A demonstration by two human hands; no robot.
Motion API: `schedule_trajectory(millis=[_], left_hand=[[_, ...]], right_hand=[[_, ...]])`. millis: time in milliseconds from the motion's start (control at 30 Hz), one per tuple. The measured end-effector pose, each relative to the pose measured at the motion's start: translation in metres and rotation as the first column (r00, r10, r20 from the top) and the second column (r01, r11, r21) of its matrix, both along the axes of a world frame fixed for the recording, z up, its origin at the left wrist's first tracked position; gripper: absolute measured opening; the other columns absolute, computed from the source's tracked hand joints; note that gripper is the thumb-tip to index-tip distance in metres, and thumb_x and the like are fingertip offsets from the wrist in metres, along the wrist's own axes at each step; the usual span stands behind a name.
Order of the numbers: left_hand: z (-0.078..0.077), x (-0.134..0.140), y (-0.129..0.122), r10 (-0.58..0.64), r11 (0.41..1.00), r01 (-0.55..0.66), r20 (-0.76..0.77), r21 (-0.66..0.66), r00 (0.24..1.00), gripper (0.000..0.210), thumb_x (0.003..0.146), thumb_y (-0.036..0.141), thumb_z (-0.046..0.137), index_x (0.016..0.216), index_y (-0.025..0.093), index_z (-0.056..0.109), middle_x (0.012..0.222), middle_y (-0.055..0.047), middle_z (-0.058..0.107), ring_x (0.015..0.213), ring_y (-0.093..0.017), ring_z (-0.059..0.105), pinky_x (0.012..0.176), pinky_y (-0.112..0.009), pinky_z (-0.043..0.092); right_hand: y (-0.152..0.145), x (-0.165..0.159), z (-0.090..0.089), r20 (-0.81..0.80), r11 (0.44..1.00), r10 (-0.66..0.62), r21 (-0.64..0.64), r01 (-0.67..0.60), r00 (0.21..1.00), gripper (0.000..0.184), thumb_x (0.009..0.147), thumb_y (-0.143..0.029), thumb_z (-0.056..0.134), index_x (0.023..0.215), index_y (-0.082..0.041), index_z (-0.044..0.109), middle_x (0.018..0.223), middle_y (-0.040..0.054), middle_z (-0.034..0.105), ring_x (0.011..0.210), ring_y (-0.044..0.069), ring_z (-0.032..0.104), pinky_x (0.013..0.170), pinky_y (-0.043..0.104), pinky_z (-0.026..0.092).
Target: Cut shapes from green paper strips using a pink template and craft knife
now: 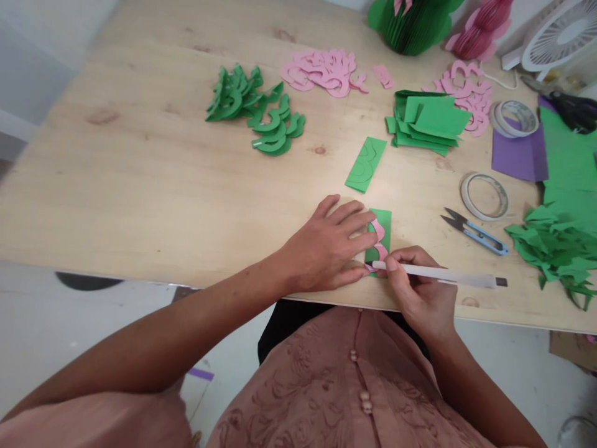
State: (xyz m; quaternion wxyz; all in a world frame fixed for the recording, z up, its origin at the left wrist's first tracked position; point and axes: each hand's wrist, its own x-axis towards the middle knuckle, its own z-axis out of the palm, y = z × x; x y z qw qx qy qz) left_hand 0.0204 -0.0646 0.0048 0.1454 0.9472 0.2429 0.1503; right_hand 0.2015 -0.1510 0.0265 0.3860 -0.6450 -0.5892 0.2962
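Near the table's front edge lies a green paper rectangle (pixel 383 218) with a wavy pink paper shape (pixel 380 231) on top of it. My left hand (pixel 329 246) rests with spread fingers, its fingertips over the left side of both papers. In my right hand (pixel 422 292) is a white pen (pixel 438 272), held in a pinch with its tip at the lower end of the pink shape. Just beyond sits another green rectangle (pixel 366 165) marked with curved drawn lines.
Green curved cutouts (pixel 275 130) and pink cutouts (pixel 321 70) lie farther back. To the right are stacked green papers (pixel 429 121), tape rolls (pixel 485 196), thread snips (pixel 476 232), green scraps (pixel 555 242), black-handled scissors (pixel 571 109) and a white fan (pixel 557 37).
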Motion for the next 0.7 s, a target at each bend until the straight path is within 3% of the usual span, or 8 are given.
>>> schedule_trajectory(millis=[200,700], left_hand=[[-0.0006,0.0000,-0.0002,-0.002,1.000,0.002,0.010,0.008,1.000,0.041,0.091,0.043,0.059,0.125,0.019,0.057,0.143,-0.011,0.051,0.135,-0.033,0.038,0.114,-0.056,0.024],[-0.0014,-0.0001,0.0001,0.000,1.000,0.000,0.010,0.010,1.000,0.041,0.090,0.043,0.060,0.124,0.020,0.058,0.143,-0.010,0.051,0.135,-0.033,0.038,0.114,-0.056,0.024]], right_hand=[[0.0030,0.0009,0.0060,-0.061,0.988,-0.143,0.056,0.146,0.988,0.019,0.087,-0.032,0.063,0.071,-0.021,0.062,0.061,-0.0011,0.066,0.054,0.014,0.061,0.049,0.024,0.046],[-0.0002,0.0000,0.0026,0.026,0.996,-0.064,0.065,0.062,0.998,0.015,0.088,-0.027,0.061,0.075,-0.021,0.063,0.062,-0.0028,0.066,0.053,0.011,0.058,0.049,0.022,0.043]])
